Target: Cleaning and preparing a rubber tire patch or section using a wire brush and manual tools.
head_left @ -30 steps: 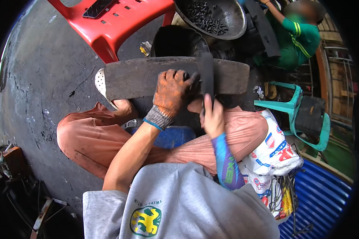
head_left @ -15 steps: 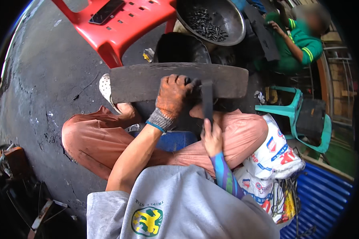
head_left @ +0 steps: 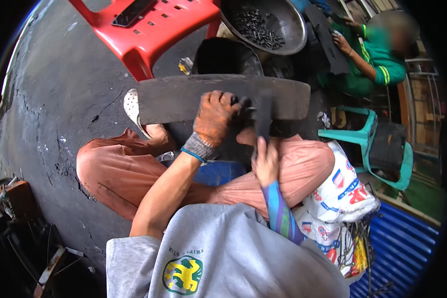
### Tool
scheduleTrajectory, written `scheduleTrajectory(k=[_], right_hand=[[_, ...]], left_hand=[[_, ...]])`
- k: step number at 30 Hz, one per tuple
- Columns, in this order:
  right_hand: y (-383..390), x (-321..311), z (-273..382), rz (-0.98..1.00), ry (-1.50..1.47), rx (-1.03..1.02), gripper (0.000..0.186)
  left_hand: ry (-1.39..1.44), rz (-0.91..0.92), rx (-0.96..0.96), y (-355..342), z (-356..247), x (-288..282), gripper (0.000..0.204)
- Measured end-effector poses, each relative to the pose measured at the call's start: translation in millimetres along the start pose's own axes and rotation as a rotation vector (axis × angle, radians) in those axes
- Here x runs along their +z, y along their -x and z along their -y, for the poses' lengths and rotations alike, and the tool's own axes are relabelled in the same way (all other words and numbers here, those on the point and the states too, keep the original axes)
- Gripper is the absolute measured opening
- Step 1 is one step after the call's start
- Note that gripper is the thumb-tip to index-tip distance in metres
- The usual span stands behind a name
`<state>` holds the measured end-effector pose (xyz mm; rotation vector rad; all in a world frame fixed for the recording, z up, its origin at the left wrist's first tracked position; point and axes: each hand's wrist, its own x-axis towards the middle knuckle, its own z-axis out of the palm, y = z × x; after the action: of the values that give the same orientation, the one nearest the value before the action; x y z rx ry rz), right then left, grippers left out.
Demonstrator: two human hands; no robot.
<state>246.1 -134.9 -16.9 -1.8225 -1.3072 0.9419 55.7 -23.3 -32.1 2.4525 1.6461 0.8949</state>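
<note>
Across my lap lies a long, dark wooden board [head_left: 169, 102], slightly curved in this view. My left hand [head_left: 213, 118], in an orange-coated grey knit glove, is closed at the middle of the board. Whatever its fingers pinch is too dark and small to make out. My right hand [head_left: 266, 161] is bare below the fingers of a patterned blue sleeve and wraps round the lower end of a dark, flat, blade-like tool [head_left: 264, 114]. That tool stands over the board just right of my gloved fingers, blurred by motion.
Beyond the board are a black container [head_left: 226, 55] and a metal basin [head_left: 294, 30] holding many small black pieces. A red plastic chair [head_left: 149, 37] carries a phone [head_left: 133, 12]. At right are a teal stool [head_left: 355, 134], white sacks [head_left: 340, 184] and a co-worker in green [head_left: 367, 59].
The blade-like tool and my right hand have shifted slightly right, the tool now more upright. My gloved hand stays nearly in place. The co-worker's hands have moved on a dark slab.
</note>
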Motion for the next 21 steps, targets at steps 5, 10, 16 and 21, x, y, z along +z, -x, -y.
scheduleTrajectory(k=[5, 10, 16, 21], right_hand=[[16.4, -16.3, 45.1, 0.043, -0.146, 0.157, 0.049], [-33.6, 0.0, 46.1, 0.185, 0.094, 0.032, 0.029], [19.1, -26.1, 17.9, 0.079, -0.169, 0.272, 0.045], [-11.7, -5.4, 77.8, 0.185, -0.161, 0.247, 0.048]], left_hand=[[0.036, 0.039, -0.001, 7.3, 2.1, -7.6, 0.041], [0.064, -0.03, 0.014, 2.7, -4.6, -13.5, 0.035], [0.042, -0.034, 0.035, 6.2, -1.3, -9.9, 0.026], [0.032, -0.06, 0.051, 4.9, 3.1, -13.3, 0.026]])
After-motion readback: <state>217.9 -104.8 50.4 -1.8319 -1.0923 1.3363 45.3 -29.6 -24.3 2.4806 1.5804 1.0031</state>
